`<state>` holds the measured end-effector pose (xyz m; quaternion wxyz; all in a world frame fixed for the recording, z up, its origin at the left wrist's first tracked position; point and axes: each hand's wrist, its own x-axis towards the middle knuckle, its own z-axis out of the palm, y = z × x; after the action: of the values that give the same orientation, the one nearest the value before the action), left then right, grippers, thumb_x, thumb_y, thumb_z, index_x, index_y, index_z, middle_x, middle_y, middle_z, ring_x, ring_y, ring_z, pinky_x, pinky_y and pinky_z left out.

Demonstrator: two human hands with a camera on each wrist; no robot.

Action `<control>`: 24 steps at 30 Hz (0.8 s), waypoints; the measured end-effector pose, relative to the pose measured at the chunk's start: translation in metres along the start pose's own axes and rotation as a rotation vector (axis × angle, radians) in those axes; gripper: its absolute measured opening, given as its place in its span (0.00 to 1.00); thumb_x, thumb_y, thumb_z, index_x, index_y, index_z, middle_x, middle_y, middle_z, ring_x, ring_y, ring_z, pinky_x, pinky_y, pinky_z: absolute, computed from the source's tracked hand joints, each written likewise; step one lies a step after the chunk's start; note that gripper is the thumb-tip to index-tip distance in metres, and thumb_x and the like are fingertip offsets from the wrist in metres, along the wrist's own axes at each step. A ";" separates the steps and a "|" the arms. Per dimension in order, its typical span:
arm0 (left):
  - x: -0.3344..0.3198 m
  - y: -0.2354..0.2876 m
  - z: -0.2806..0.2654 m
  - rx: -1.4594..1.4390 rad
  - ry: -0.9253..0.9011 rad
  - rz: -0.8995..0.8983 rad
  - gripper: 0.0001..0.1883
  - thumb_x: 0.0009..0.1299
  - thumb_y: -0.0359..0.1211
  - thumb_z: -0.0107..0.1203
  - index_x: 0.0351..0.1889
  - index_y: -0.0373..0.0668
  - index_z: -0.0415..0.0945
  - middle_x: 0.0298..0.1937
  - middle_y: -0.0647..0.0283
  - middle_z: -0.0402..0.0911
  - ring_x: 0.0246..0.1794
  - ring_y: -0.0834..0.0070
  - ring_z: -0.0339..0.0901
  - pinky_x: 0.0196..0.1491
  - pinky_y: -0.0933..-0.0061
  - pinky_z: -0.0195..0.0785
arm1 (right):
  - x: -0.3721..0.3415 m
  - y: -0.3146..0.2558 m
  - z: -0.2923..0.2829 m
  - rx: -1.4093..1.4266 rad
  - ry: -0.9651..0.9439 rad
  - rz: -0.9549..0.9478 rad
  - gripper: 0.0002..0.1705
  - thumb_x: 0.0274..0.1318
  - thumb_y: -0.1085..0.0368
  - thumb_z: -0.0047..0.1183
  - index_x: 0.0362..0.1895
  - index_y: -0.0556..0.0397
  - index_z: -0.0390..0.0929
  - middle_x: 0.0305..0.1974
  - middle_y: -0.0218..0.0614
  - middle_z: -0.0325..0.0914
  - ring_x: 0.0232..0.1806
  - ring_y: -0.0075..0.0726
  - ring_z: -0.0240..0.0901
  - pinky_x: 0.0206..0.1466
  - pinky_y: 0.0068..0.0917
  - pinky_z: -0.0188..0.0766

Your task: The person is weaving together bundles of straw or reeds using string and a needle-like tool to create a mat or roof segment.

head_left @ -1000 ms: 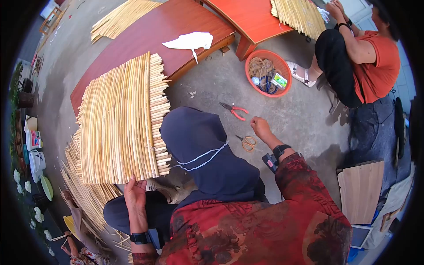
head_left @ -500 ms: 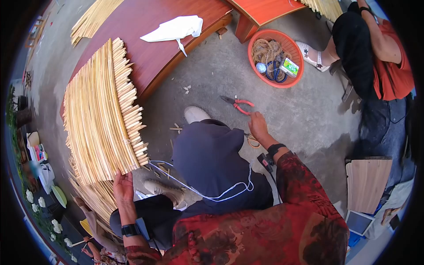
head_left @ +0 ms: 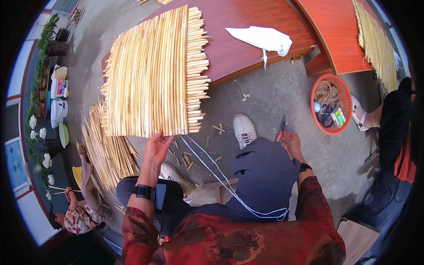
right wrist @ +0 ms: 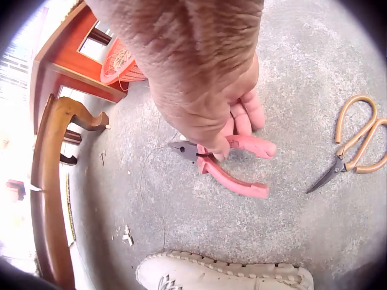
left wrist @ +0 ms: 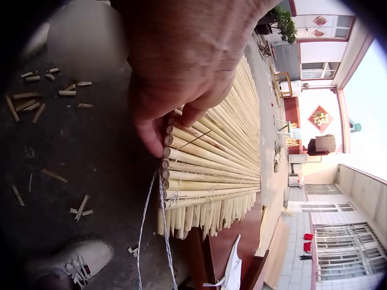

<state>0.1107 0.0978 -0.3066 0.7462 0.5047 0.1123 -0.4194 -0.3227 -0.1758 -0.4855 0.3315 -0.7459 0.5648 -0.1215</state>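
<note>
A mat of pale reed stalks (head_left: pixel 145 75) tied with string lies over the dark red table. At the mat's near edge my left hand (head_left: pixel 157 150) pinches the stalk ends, as the left wrist view also shows (left wrist: pixel 187 78). From its near corner a white string (head_left: pixel 221 174) runs down across my dark trouser leg. My right hand (head_left: pixel 292 143) is down by the floor with thumb and fingers on one red handle of the pliers (right wrist: pixel 227 163). The pliers' handles are spread apart. Scissors with tan handles (right wrist: pixel 357 133) lie on the floor beside them.
An orange basket (head_left: pixel 349 104) of twine stands ahead to the right. White cloth (head_left: pixel 263 39) rests on the dark red table (head_left: pixel 221 66); an orange table (head_left: pixel 335 35) adjoins it. Loose reeds (head_left: pixel 110 150) lie at left, cut bits around my shoes (head_left: pixel 244 131). Other people sit at both sides.
My right hand has come down from beside the pliers and taken hold of their handle. The left hand keeps its grip on the mat's edge. The head view has swung left.
</note>
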 end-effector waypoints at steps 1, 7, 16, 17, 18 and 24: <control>0.003 -0.002 0.002 0.002 0.001 -0.004 0.14 0.68 0.29 0.48 0.50 0.32 0.67 0.47 0.51 0.74 0.49 0.61 0.72 0.57 0.55 0.67 | -0.004 -0.014 -0.003 0.062 0.003 -0.052 0.10 0.42 0.70 0.58 0.28 0.57 0.69 0.23 0.43 0.74 0.23 0.43 0.73 0.26 0.34 0.69; 0.009 -0.012 0.020 -0.030 0.030 -0.017 0.15 0.70 0.28 0.44 0.53 0.31 0.65 0.51 0.48 0.72 0.51 0.58 0.71 0.57 0.54 0.66 | -0.003 0.019 -0.012 0.481 0.027 0.332 0.04 0.54 0.70 0.52 0.31 0.55 0.70 0.21 0.31 0.72 0.18 0.22 0.69 0.18 0.20 0.62; 0.016 -0.027 0.015 -0.012 0.006 -0.028 0.21 0.71 0.31 0.44 0.58 0.28 0.59 0.54 0.46 0.70 0.55 0.54 0.69 0.56 0.52 0.66 | -0.073 -0.201 -0.200 0.798 0.083 -0.127 0.06 0.57 0.67 0.51 0.37 0.52 0.68 0.20 0.24 0.64 0.17 0.17 0.58 0.20 0.13 0.56; 0.012 -0.028 0.014 -0.031 -0.006 -0.029 0.21 0.71 0.31 0.44 0.58 0.28 0.59 0.54 0.46 0.70 0.55 0.54 0.69 0.56 0.52 0.66 | -0.083 -0.227 -0.212 0.799 0.044 -0.202 0.06 0.58 0.67 0.50 0.38 0.53 0.68 0.22 0.24 0.66 0.19 0.16 0.59 0.21 0.12 0.56; 0.000 -0.029 0.017 0.018 0.070 -0.083 0.19 0.70 0.32 0.45 0.56 0.30 0.62 0.52 0.47 0.71 0.52 0.55 0.71 0.54 0.53 0.67 | -0.091 -0.249 -0.223 0.807 0.003 -0.273 0.06 0.59 0.68 0.50 0.39 0.53 0.68 0.25 0.25 0.67 0.21 0.14 0.60 0.22 0.11 0.56; -0.077 -0.010 0.024 0.447 -0.227 -0.155 0.19 0.70 0.35 0.48 0.56 0.33 0.65 0.49 0.50 0.75 0.47 0.63 0.75 0.45 0.64 0.72 | -0.126 -0.373 -0.263 0.462 0.067 -0.673 0.08 0.61 0.70 0.47 0.44 0.57 0.69 0.36 0.27 0.73 0.36 0.14 0.66 0.37 0.12 0.62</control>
<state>0.0492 0.1156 -0.2561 0.5895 0.5968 -0.0293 -0.5436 -0.2264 -0.1001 -0.0278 0.4135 -0.7905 0.2578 -0.3711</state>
